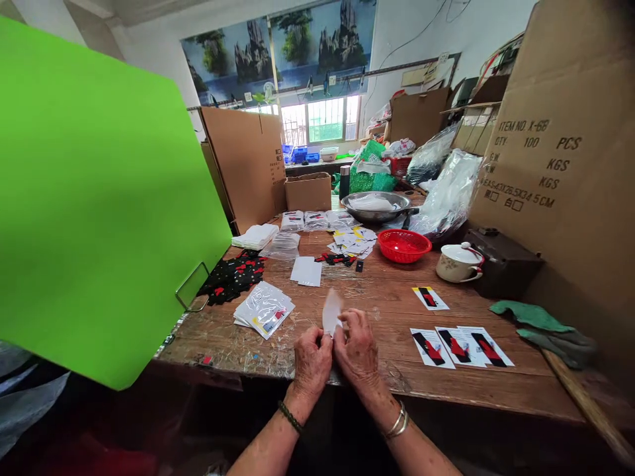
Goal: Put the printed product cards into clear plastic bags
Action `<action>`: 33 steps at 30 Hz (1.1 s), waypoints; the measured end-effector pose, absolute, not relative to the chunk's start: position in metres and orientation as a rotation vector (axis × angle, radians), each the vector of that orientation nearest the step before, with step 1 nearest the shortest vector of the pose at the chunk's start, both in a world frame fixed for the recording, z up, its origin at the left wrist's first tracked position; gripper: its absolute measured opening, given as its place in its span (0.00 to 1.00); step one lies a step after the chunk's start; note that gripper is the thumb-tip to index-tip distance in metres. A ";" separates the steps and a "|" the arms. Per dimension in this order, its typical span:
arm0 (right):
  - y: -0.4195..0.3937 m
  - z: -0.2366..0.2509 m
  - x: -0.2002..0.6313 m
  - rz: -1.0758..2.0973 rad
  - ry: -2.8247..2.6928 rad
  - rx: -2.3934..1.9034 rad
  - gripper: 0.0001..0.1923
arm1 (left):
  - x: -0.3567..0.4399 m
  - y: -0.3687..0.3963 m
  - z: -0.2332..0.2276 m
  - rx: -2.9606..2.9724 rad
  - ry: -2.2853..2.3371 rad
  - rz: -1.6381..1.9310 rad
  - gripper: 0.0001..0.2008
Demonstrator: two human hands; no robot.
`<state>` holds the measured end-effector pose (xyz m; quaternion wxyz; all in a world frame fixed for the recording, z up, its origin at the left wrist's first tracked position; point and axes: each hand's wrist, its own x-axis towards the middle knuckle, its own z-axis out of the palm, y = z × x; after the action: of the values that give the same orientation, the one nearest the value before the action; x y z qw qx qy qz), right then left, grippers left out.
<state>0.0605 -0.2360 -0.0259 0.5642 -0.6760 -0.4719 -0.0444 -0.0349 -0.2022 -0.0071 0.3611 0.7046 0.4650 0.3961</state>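
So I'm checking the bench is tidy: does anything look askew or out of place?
Mostly orderly. Three finished cards lie in a neat row, but a fourth card sits apart, angled. The black pieces form a loose heap.

The tabletop (397, 311) is rough, worn wood, partly covered with glossy clear film. The small card (331, 311) between the fingers looks like matt white paper. The bowl (377, 206) is shiny metal, the red basket (404, 244) plastic mesh, the cup (459, 263) glazed ceramic.

Packing workshop: cartons (546, 152), packaged goods (264, 308).
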 end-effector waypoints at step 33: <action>-0.251 -0.004 0.093 0.247 -0.693 -1.439 0.28 | 0.019 -0.218 0.042 0.250 0.544 0.774 0.17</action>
<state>0.0925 -0.2509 -0.0036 0.6910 -0.6436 -0.3099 0.1106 0.0186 -0.2178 0.0417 0.8828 0.1201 0.2613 0.3715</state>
